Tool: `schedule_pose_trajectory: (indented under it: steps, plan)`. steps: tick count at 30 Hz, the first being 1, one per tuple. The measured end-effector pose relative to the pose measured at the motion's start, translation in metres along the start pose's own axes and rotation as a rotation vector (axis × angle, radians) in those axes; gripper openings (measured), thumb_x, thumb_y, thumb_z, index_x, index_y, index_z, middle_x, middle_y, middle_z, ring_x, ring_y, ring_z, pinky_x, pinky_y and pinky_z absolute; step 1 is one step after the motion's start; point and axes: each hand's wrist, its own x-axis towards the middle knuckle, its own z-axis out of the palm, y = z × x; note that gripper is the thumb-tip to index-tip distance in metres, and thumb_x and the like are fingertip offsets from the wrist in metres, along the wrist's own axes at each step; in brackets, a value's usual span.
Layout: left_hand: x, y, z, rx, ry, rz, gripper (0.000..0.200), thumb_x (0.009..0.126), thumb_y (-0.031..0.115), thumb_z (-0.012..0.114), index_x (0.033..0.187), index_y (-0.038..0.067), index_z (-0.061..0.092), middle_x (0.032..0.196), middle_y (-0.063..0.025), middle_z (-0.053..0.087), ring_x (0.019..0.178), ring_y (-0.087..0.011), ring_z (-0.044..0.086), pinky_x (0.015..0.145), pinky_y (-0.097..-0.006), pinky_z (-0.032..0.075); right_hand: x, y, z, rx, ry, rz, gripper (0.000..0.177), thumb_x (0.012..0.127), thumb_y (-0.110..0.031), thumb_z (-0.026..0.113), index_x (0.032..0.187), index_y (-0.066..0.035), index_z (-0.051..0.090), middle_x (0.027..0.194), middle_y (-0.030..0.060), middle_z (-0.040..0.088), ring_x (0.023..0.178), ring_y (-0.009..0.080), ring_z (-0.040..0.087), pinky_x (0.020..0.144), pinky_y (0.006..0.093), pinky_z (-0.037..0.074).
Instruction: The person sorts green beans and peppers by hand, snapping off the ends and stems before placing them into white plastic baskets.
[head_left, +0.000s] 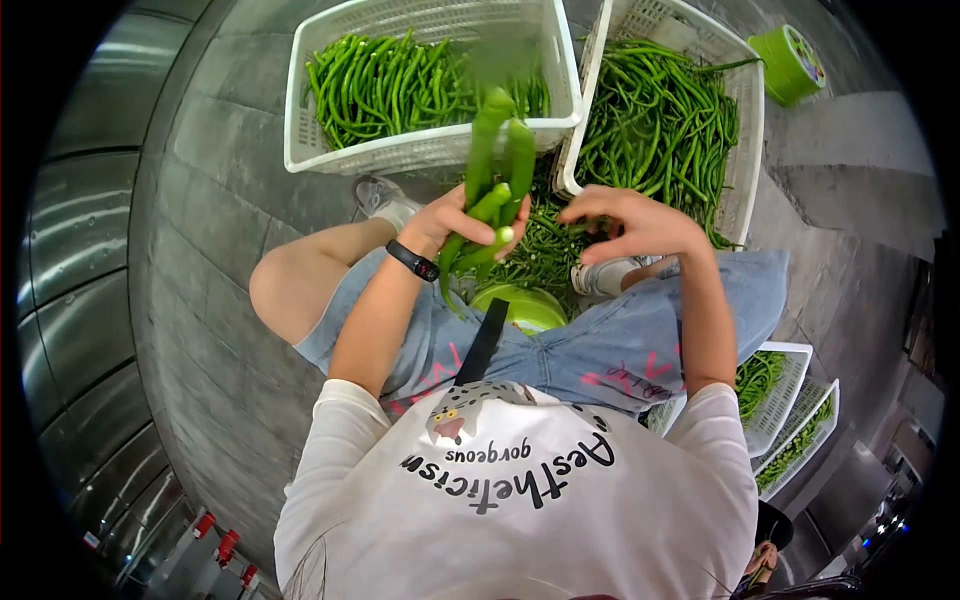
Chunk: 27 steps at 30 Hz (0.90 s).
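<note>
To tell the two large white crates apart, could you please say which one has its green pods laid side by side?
The crate on the left: its pods lie roughly parallel, while those in the crate on the right lie tangled.

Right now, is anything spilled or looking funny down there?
Yes. Thin green bits lie loose on the floor between the shoes, outside the crates, so it looks messy. One long pepper also seems to poke over the rim of the right-hand crate.
</note>
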Motion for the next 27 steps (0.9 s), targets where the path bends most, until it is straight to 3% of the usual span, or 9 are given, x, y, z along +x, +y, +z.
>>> schedule_pose_trajectory:
  steps: [1,4,7,9,10,16,23,24,27]
  plan:
    - [-0.001,0.001,0.001,-0.044,-0.028,0.011,0.052,0.06,0.015,0.074,0.102,-0.001,0.048,0.077,-0.0117,0.056,0.061,-0.0207,0.055,0.051,-0.0311,0.044,0.007,0.003,0.008,-0.017,0.096,-0.086,0.045,0.08,-0.026,0.072,0.118,-0.007,0.057,0.103,0.0058,0.057,0.089,0.0133,0.056,0.066,0.0254,0.047]
    - [0.001,-0.005,0.006,-0.085,-0.069,-0.031,0.055,0.06,0.018,0.073,0.103,0.0,0.045,0.073,-0.0115,0.054,0.057,-0.02,0.053,0.048,-0.0293,0.042,0.022,-0.01,0.018,0.235,0.35,-0.065,0.03,0.091,-0.018,0.059,0.117,-0.005,0.057,0.105,0.0043,0.059,0.097,0.011,0.055,0.073,0.023,0.046]
    - [0.007,-0.019,0.011,-0.152,-0.083,-0.113,0.061,0.061,0.02,0.075,0.109,0.0,0.043,0.075,-0.0108,0.053,0.058,-0.0193,0.053,0.05,-0.0281,0.042,0.03,-0.008,0.023,0.57,0.499,-0.139,0.029,0.092,-0.02,0.057,0.116,-0.004,0.057,0.095,0.0009,0.058,0.086,0.0086,0.054,0.073,0.0221,0.044]
    - [0.012,-0.031,0.01,-0.18,-0.125,-0.144,0.067,0.061,0.023,0.079,0.113,0.0,0.042,0.077,-0.0106,0.054,0.058,-0.0184,0.053,0.05,-0.0274,0.043,0.032,-0.004,0.019,0.7,0.464,-0.063,0.021,0.092,-0.021,0.058,0.105,-0.005,0.058,0.084,-0.0026,0.056,0.074,0.0056,0.05,0.065,0.0205,0.041]
    - [0.013,-0.033,0.008,-0.211,-0.17,-0.171,0.068,0.06,0.021,0.078,0.117,0.003,0.046,0.084,-0.0097,0.056,0.064,-0.0179,0.054,0.057,-0.0276,0.044,0.032,-0.004,0.019,0.738,0.466,-0.038,0.019,0.092,-0.022,0.058,0.102,-0.006,0.058,0.081,-0.0035,0.055,0.072,0.0049,0.049,0.063,0.0198,0.04]
    - [0.017,-0.027,0.009,-0.199,-0.221,-0.081,0.08,0.061,0.023,0.081,0.126,0.001,0.04,0.084,-0.0081,0.054,0.06,-0.015,0.053,0.053,-0.0234,0.042,0.036,0.02,0.018,0.992,0.566,0.084,0.019,0.089,-0.027,0.062,0.089,-0.008,0.061,0.067,-0.0041,0.054,0.06,0.0024,0.049,0.055,0.0186,0.037]
    - [0.015,-0.022,0.019,-0.192,-0.311,-0.161,0.08,0.061,0.021,0.079,0.126,-0.002,0.039,0.08,-0.0062,0.053,0.054,-0.0144,0.052,0.047,-0.0239,0.041,0.033,0.021,0.027,1.437,0.347,-0.121,0.016,0.091,-0.019,0.057,0.089,-0.004,0.062,0.062,-0.0032,0.05,0.056,0.0057,0.045,0.053,0.0216,0.035]
    - [0.015,-0.021,0.02,-0.189,-0.326,-0.16,0.078,0.062,0.021,0.078,0.126,-0.002,0.039,0.078,-0.0057,0.052,0.054,-0.0143,0.052,0.047,-0.0248,0.041,0.034,0.013,0.03,1.452,0.347,-0.132,0.02,0.093,-0.021,0.052,0.085,-0.005,0.059,0.059,-0.0041,0.045,0.055,0.0069,0.04,0.052,0.022,0.031]
    - [0.011,-0.021,0.014,-0.167,-0.347,-0.148,0.075,0.063,0.02,0.076,0.125,-0.002,0.04,0.077,-0.0057,0.052,0.053,-0.0144,0.051,0.047,-0.0256,0.041,0.04,0.012,0.031,1.643,0.162,-0.435,0.023,0.095,-0.023,0.047,0.081,-0.006,0.053,0.056,-0.0045,0.038,0.055,0.0083,0.035,0.052,0.0226,0.027]
